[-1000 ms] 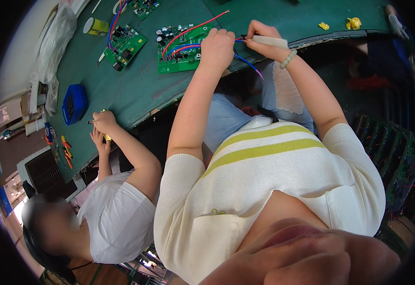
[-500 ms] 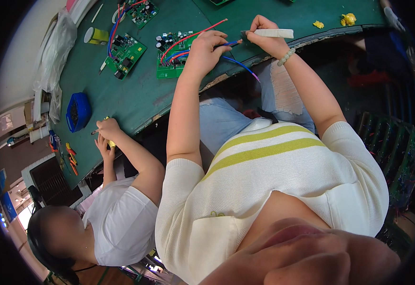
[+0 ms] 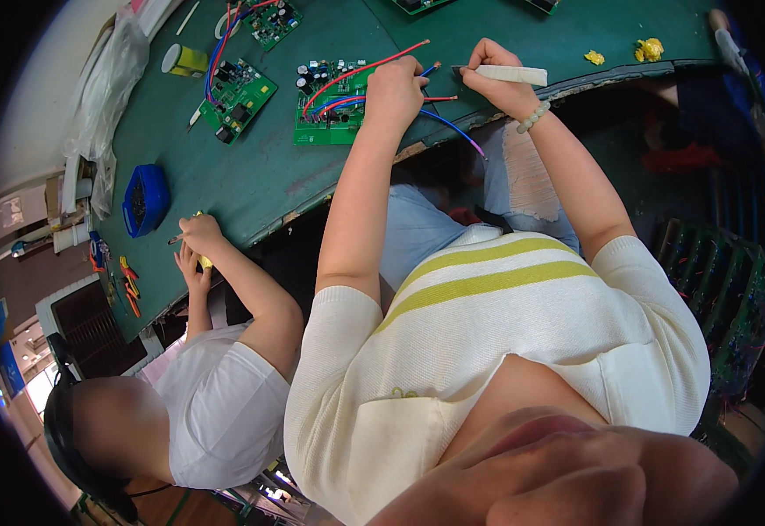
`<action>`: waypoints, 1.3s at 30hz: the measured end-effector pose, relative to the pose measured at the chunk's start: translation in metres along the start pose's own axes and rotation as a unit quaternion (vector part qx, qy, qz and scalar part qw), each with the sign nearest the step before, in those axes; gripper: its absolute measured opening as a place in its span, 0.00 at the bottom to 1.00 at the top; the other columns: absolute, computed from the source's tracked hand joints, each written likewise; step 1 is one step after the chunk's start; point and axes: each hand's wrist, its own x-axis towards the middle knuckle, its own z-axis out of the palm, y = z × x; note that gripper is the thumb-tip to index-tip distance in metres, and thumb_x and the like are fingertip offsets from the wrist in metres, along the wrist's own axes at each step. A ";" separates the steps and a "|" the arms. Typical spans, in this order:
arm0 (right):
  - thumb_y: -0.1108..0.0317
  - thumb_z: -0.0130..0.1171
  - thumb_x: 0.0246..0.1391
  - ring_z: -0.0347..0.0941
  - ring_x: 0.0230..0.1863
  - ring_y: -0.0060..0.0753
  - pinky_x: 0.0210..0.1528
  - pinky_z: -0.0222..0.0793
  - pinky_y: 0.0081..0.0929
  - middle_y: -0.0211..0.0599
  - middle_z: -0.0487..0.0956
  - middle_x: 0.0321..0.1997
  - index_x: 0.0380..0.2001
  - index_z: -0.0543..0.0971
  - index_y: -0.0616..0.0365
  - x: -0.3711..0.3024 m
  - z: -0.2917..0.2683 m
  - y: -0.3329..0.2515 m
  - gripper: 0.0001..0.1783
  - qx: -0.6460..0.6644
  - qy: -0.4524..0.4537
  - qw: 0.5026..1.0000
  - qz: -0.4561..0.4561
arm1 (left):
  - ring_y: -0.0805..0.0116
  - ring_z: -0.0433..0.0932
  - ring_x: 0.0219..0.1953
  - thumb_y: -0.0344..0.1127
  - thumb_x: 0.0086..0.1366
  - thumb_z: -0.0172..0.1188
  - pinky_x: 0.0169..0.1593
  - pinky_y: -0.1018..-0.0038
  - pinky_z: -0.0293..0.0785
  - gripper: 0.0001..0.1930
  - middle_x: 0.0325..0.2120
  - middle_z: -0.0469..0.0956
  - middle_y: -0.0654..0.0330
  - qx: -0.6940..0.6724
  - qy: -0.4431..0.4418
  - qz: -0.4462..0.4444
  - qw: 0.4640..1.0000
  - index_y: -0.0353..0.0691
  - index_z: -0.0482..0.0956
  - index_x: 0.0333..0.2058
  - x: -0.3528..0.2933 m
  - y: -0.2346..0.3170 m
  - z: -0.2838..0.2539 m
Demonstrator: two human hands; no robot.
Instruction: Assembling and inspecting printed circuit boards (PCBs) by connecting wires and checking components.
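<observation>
My left hand (image 3: pixel 395 93) is closed on a blue wire, whose bare end (image 3: pixel 436 66) pokes out past the fingers. Under that hand lies a green circuit board (image 3: pixel 317 136) with red and blue wires rising from it. One long red wire (image 3: pixel 381 62) arcs behind the hand. Another red wire (image 3: pixel 440 98) and a second blue wire (image 3: pixel 458 129) come out to its right, the blue one hanging over the table edge. In my right hand (image 3: pixel 494 81) is a slim tool with a flat white handle (image 3: pixel 523 75). Its thin dark tip points at the blue wire's end, a small gap away.
Another wired circuit board (image 3: pixel 240 98) lies to the left, near a yellow-green jar (image 3: pixel 184 60) and a blue container (image 3: pixel 145 201). Yellow lumps (image 3: pixel 649 50) sit at the right. A co-worker's hands (image 3: pixel 197 245) work at the left edge, with pliers (image 3: pixel 129 282) beyond.
My left hand has shifted slightly right with the blue wire, and a red wire now shows below it. The tool's tip has moved a little away from the blue wire's end.
</observation>
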 end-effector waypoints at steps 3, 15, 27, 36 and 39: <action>0.73 0.61 0.48 0.60 0.23 0.09 0.24 0.55 0.13 0.20 0.67 0.21 0.24 0.67 0.56 0.000 0.000 0.001 0.10 -0.025 -0.008 1.000 -0.001 | 0.52 0.78 0.31 0.32 0.53 0.62 0.37 0.61 0.73 0.06 0.26 0.79 0.50 0.000 -0.018 -0.005 1.000 0.38 0.80 0.29 -0.001 -0.002 0.001; 0.66 0.60 0.44 0.73 0.26 0.30 0.30 0.68 0.24 0.34 0.76 0.23 0.28 0.70 0.57 0.002 0.014 -0.024 0.10 -0.135 -0.084 0.987 -0.015 | 0.49 0.77 0.32 0.32 0.56 0.58 0.37 0.58 0.73 0.05 0.28 0.77 0.50 0.097 -0.017 0.019 0.995 0.39 0.81 0.28 -0.003 0.000 0.010; 0.68 0.60 0.42 0.70 0.23 0.30 0.27 0.66 0.26 0.34 0.74 0.21 0.26 0.70 0.58 0.006 0.016 -0.008 0.10 -0.124 -0.017 0.992 0.007 | 0.49 0.78 0.33 0.30 0.50 0.59 0.37 0.60 0.75 0.06 0.29 0.76 0.47 0.099 -0.038 0.015 0.994 0.35 0.80 0.27 0.000 0.000 0.011; 0.70 0.61 0.41 0.70 0.22 0.23 0.26 0.66 0.22 0.32 0.74 0.19 0.24 0.71 0.58 0.012 0.019 -0.004 0.09 -0.093 -0.040 0.994 0.032 | 0.50 0.77 0.32 0.31 0.50 0.60 0.36 0.60 0.74 0.05 0.28 0.76 0.49 0.098 -0.021 0.021 0.995 0.37 0.81 0.26 -0.002 -0.004 0.012; 0.70 0.61 0.42 0.69 0.21 0.21 0.25 0.66 0.21 0.31 0.74 0.19 0.24 0.71 0.58 0.006 0.022 -0.010 0.08 -0.150 0.001 0.989 0.001 | 0.50 0.77 0.31 0.31 0.53 0.59 0.35 0.59 0.74 0.05 0.27 0.76 0.50 0.098 -0.011 0.027 0.995 0.38 0.81 0.27 -0.005 -0.003 0.012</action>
